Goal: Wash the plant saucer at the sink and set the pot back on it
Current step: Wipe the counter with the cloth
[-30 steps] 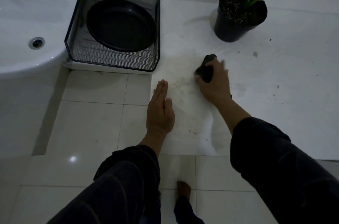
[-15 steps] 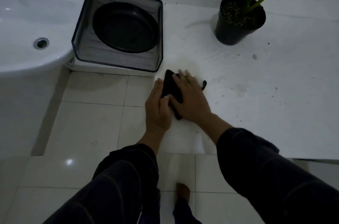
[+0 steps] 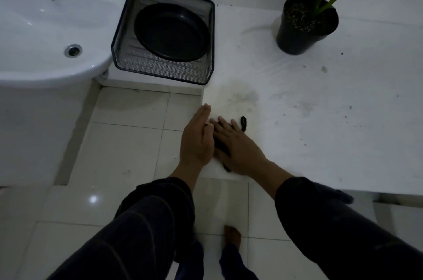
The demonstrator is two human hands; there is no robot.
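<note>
Right hand (image 3: 238,149): I press the cloth (image 3: 243,122) flat.
Left hand (image 3: 198,140): fingers straight, cupping the edge.
Saucer (image 3: 171,32): light, stiff (likely slippery); I'd take its rim.

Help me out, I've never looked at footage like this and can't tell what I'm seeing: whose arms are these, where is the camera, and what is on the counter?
There is no machine here. The camera sits on a person's head and looks down, so the two dark-sleeved arms are their own.

The right hand lies flat on a dark cloth, pressing it onto the white counter at its edge. The left hand is open, edge-on beside the cloth; neither hand has a grip on anything.

Further back stands the black plant pot, directly on the counter. The black saucer lies in a wire mesh basket, next to the white sink. Specks of dirt and a faint stain mark the counter.
</note>
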